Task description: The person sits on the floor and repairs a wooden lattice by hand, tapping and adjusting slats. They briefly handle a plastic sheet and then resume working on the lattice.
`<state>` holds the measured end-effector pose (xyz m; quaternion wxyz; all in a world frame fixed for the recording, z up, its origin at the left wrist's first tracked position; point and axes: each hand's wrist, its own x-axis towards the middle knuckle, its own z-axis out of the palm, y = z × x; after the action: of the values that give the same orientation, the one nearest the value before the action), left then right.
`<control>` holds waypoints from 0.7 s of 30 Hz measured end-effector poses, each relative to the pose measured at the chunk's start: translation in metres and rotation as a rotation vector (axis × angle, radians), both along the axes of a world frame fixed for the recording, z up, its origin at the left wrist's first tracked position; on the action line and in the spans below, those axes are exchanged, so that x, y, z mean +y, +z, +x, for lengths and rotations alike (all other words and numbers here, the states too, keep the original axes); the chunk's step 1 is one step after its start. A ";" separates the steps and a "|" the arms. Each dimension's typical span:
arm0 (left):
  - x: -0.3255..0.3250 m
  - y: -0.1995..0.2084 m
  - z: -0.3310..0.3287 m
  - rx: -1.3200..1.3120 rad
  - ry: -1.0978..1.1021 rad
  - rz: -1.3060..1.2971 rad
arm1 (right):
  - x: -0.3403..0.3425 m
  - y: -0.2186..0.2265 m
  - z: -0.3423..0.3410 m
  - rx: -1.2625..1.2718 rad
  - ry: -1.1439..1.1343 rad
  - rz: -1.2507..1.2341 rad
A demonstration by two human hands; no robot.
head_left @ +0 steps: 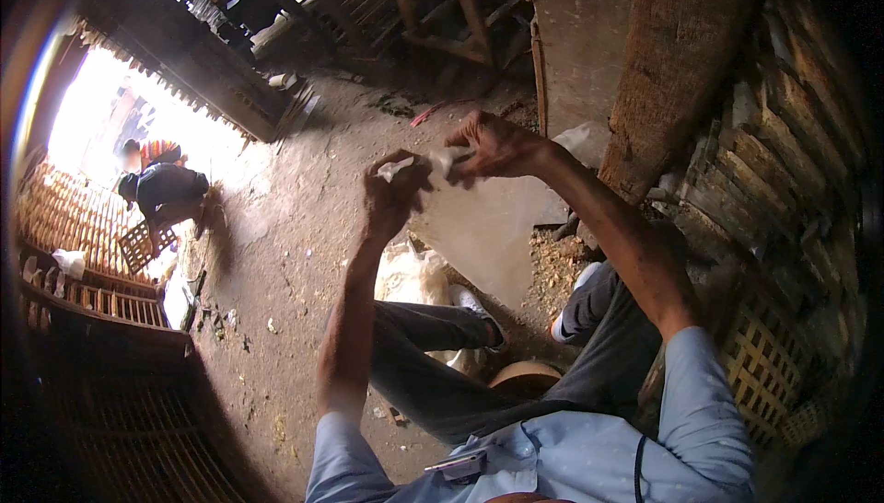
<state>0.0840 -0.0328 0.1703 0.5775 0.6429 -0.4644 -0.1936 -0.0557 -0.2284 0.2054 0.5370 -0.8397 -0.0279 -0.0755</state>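
Note:
Both my arms reach forward, holding up a translucent plastic bag that hangs down in front of my legs. My left hand is closed on its gathered top edge, with a whitish bit of plastic showing above the fingers. Close beside it, my right hand pinches the same edge, and a twisted whitish piece of it shows between the two hands. Whether the bag's mouth is open cannot be made out. Behind and below it lies a pale, bulging plastic sack on the ground.
A round brown bowl-like object sits between my legs. Wood chips litter the ground by my right shoe. Stacked wood and a woven basket stand at right. Far left, a person bends over a lattice crate.

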 end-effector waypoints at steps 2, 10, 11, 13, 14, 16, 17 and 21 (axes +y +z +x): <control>0.006 0.014 0.007 0.008 0.072 0.105 | -0.014 -0.010 -0.004 0.192 0.058 0.031; 0.019 0.028 0.022 -0.123 0.118 0.013 | -0.025 0.000 -0.015 -0.016 0.042 -0.341; 0.019 0.033 0.020 -0.191 0.153 0.023 | -0.018 0.002 -0.005 -0.039 0.099 -0.265; 0.017 0.038 0.033 -0.243 0.167 -0.126 | -0.010 -0.001 0.013 -0.090 0.220 -0.112; 0.020 0.042 0.042 -0.268 0.175 -0.201 | -0.012 -0.003 0.011 -0.014 0.148 -0.060; 0.040 0.050 0.052 -0.268 0.249 -0.077 | -0.028 -0.019 -0.004 0.154 0.019 0.032; 0.050 0.048 0.068 -0.391 0.281 -0.086 | -0.041 -0.019 -0.016 0.180 -0.010 -0.196; 0.085 0.032 0.110 -0.489 0.362 -0.124 | -0.081 -0.047 -0.028 0.291 -0.078 -0.502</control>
<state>0.1945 0.0525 0.2020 0.5118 0.7063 -0.4785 0.1014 -0.0841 -0.3089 0.1585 0.3075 -0.9488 0.0638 0.0344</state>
